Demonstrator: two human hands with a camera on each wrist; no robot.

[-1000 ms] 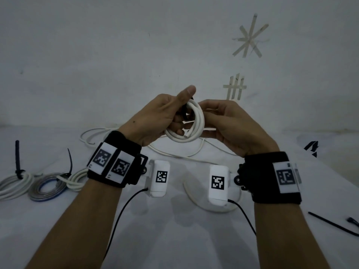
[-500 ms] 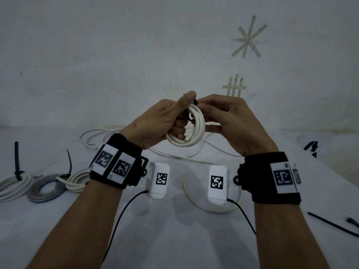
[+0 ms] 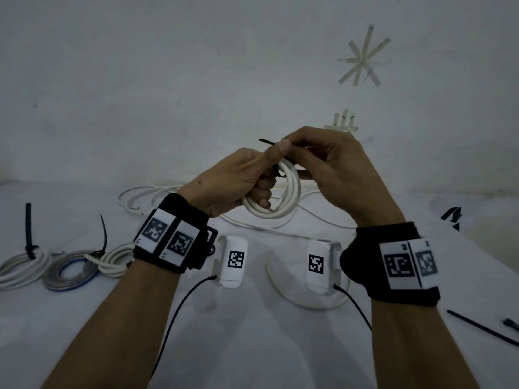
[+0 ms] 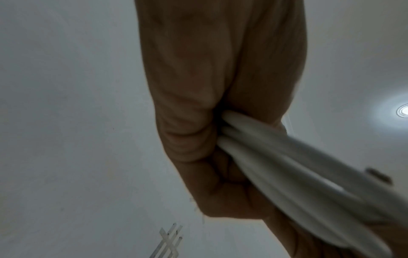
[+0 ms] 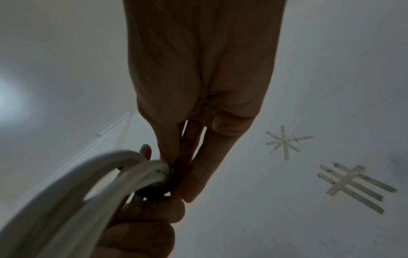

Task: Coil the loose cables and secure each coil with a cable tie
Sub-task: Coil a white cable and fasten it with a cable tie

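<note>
Head view: compared with a second ago, both hands are higher and a black cable tie now circles the top of the white coil, its free tail poking out toward ten o'clock past the left thumb. By my reading the tie is threaded and only needs cinching, so this coil is close to done. The left hand has its fingers curled through the coil with the thumb pressed on the tie; the right hand pinches the tie at the coil's top. At eight o'clock on the table lie three tied coils; loose white cable trails behind the hands, and a spare tie lies at four o'clock. No container shows.

Left wrist view: the fingers wrap tightly round the coil's strands, which run toward four o'clock.

Right wrist view: the fingertips pinch together on the dark band where it hugs the bundled strands.
</note>
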